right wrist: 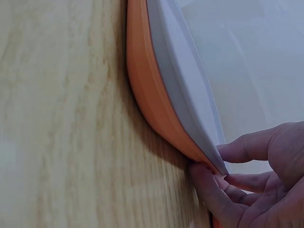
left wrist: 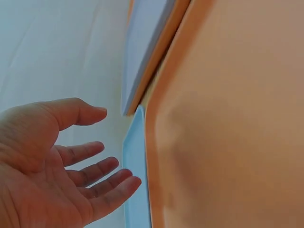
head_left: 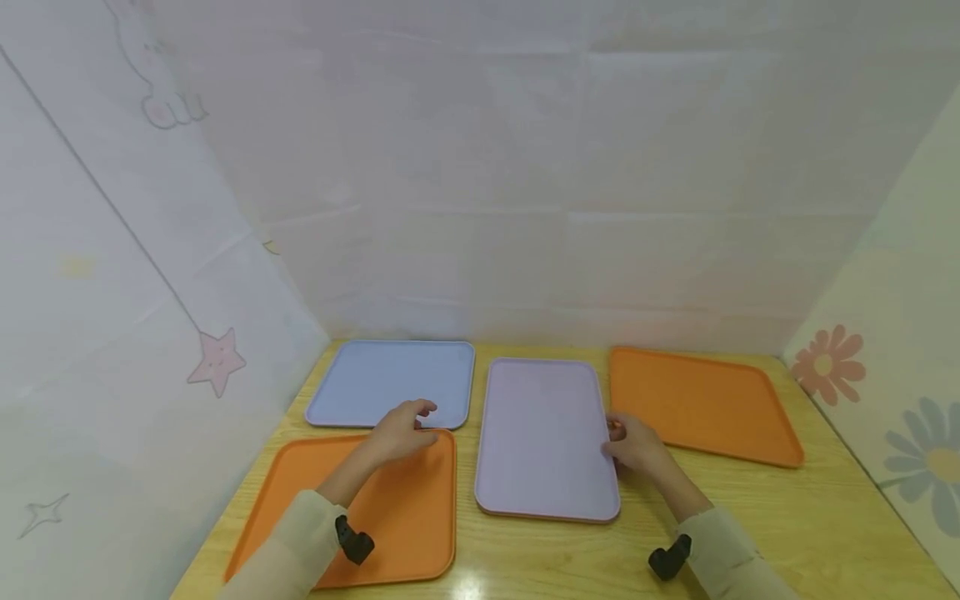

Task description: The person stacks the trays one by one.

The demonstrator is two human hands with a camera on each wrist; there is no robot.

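A lavender tray [head_left: 547, 433] lies on top of an orange tray [right wrist: 145, 80], whose side shows beneath it in the right wrist view. At the stack's right edge, my right hand [head_left: 637, 442] pinches the lavender rim, thumb above and fingers curled at the edge. My left hand [head_left: 405, 432] hovers with relaxed, spread fingers and holds nothing. Below it is the far edge of another orange tray [head_left: 405, 517], near the front of a light blue tray [head_left: 397, 379]. In the left wrist view the left palm and fingers [left wrist: 114, 192] are apart from the trays.
A further orange tray [head_left: 701, 404] lies at an angle at the back right. The wooden table [head_left: 750, 517] meets a pale cloth wall [head_left: 540, 208] behind, with printed cloth walls on both sides.
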